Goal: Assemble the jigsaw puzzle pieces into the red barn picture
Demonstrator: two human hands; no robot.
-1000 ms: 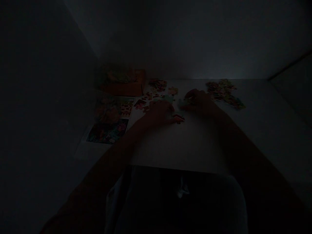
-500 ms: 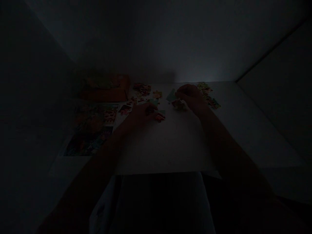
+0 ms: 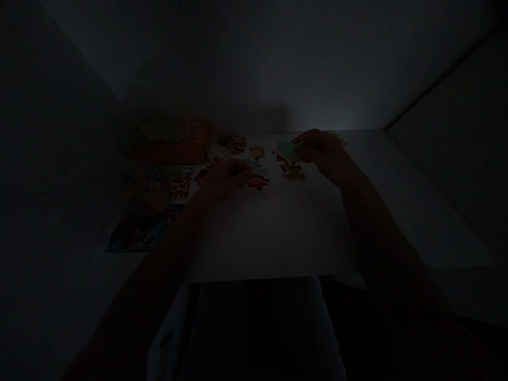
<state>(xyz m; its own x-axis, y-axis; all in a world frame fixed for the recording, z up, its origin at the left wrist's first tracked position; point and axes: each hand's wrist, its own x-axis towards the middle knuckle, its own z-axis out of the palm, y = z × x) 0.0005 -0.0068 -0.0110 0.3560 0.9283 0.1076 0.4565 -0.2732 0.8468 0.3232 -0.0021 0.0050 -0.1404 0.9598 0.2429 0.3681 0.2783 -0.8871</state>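
Observation:
The scene is very dark. My right hand [image 3: 323,153] pinches a puzzle piece [image 3: 286,150], pale green with some red, by its right edge, tilted up above the table. Just below it lies a red and green puzzle piece [image 3: 292,171]. My left hand [image 3: 223,181] rests on the table with curled fingers, its fingertips on the left edge of an orange-red puzzle piece [image 3: 259,183]. A pale green piece [image 3: 253,164] adjoins that one at the top. Whether the two interlock is hard to tell.
Loose pieces [image 3: 230,143] are heaped at the back, with a yellowish piece [image 3: 256,152] beside them. An orange box [image 3: 170,153] stands back left, and a printed picture sheet [image 3: 138,233] lies before it. More pieces [image 3: 336,136] show behind my right hand. A wall rises behind the table [image 3: 262,243].
My right hand has lifted and turned the pale green piece, moving slightly right, so its face shows. The orange-red piece by my left hand has shifted a little away from me.

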